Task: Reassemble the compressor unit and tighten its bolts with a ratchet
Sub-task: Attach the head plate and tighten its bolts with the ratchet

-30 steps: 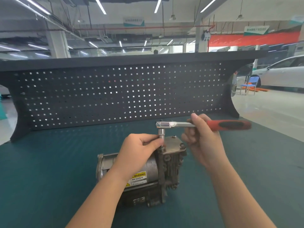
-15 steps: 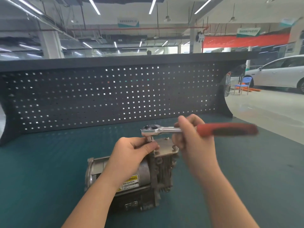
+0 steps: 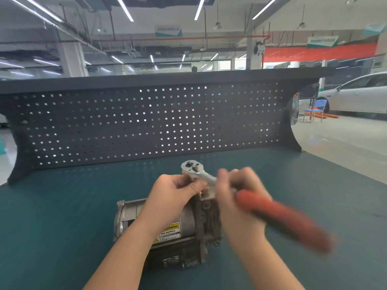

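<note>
We see the compressor unit (image 3: pixel 167 229) lying on its side on the green bench mat (image 3: pixel 52 216), at about 6 o'clock from the black pegboard (image 3: pixel 146 122). Our left hand (image 3: pixel 178 189) curls its fingers just under the ratchet (image 3: pixel 209 176) head, pinching the socket there above the unit's top. Our right hand (image 3: pixel 236 189), blurred, is wrapped around the ratchet's shank, with the red handle trailing toward 4 o'clock.
</note>
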